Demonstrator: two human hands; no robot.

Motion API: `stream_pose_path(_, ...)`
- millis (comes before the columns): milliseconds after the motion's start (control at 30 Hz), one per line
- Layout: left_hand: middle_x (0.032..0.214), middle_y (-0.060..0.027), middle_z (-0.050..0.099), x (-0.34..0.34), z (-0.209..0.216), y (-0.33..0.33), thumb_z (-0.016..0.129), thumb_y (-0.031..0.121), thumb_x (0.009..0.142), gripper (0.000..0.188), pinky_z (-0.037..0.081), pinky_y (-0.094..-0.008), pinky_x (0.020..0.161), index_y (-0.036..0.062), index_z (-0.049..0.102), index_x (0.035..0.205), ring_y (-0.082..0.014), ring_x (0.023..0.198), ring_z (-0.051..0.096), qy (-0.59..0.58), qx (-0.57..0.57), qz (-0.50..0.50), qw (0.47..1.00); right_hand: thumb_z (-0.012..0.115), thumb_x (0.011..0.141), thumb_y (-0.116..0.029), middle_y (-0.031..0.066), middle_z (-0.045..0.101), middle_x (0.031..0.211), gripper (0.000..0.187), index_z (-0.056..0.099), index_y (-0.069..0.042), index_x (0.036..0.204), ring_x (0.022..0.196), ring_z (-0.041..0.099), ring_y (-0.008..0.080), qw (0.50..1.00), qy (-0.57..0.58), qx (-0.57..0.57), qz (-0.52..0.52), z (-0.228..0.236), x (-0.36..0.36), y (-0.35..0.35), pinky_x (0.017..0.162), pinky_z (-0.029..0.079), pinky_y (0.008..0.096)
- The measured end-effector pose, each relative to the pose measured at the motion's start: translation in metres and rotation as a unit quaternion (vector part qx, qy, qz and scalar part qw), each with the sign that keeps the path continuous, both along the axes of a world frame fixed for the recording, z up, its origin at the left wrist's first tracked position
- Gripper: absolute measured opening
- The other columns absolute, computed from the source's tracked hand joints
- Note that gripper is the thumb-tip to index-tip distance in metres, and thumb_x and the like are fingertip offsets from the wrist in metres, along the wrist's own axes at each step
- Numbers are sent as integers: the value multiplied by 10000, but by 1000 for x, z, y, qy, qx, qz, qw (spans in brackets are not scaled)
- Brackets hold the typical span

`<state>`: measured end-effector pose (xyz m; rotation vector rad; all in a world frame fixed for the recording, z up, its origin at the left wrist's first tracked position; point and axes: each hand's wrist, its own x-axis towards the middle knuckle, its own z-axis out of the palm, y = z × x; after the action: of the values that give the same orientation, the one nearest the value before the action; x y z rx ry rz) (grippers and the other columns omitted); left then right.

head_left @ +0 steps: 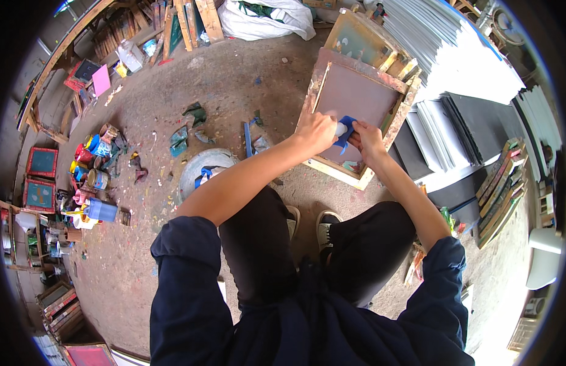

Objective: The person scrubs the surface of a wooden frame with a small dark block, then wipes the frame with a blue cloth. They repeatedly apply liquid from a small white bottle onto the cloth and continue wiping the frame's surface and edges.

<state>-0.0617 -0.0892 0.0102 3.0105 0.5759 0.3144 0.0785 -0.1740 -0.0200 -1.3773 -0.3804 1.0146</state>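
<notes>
Over a wooden-framed mesh screen [402, 113], my left hand [318, 132] is closed around a small whitish object [340, 129], perhaps a bottle, whose lower part is hidden. Its fingers are wrapped and the thumb side faces right. My right hand [369, 140] pinches a blue cloth [346, 125] beside it, the cloth touching the whitish object. The screen leans in front of my knees, its mesh brownish purple and its frame stained with paint. Another framed screen [356, 38] stands behind it.
A pale round bucket [188, 175] with blue and white cloth stands left of my knees. Paint cans [98, 178] crowd the left, and scraps [179, 141] lie on the stained floor. White sheets [429, 43] are stacked at far right; more wooden frames [502, 192] lean right.
</notes>
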Motion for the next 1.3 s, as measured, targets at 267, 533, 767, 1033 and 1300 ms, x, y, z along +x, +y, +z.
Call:
stream_pose_path(267,700,-148,649,-1,9,-2,656,289,784,362,528,-379,589,-28,605,952,-288,699,662,-10,-10,18,1000,491,926,-119,110,616,980,266,514,55,1126,850,626,190,1000,26,-2,16,-5,4,1,808,511,310)
stream_pose_path(533,788,-174,656,-6,-20,35,664,321,785,408,519,-412,640,-10,593,1013,-332,735,651,0,-84,66,994,518,915,-109,149,603,1007,321,491,108,1149,898,617,210,997,69,30,34,-1,7,6,825,508,311)
stream_pose_path(767,983,-180,633,-35,-161,41,683,288,789,449,451,-348,810,15,546,1118,-285,926,612,-168,-478,60,860,504,924,-123,116,604,1002,258,509,59,1106,916,609,201,986,167,7,15,-113,24,-10,827,492,332)
stream_pose_path(1033,1084,-134,609,-48,-265,19,686,131,776,404,454,-363,842,79,533,1147,-294,988,594,-135,-517,79,842,551,898,-114,69,598,990,211,539,16,1064,892,595,155,972,214,-62,-80,-193,-2,-9,767,496,304)
stream_pose_path(1300,1236,-151,484,-46,-225,59,657,128,803,490,365,-404,958,40,440,1234,-313,1162,450,-213,-436,27,874,589,884,-115,17,602,825,207,595,1,1054,687,538,72,964,-78,23,-251,-116,61,11,674,460,229)
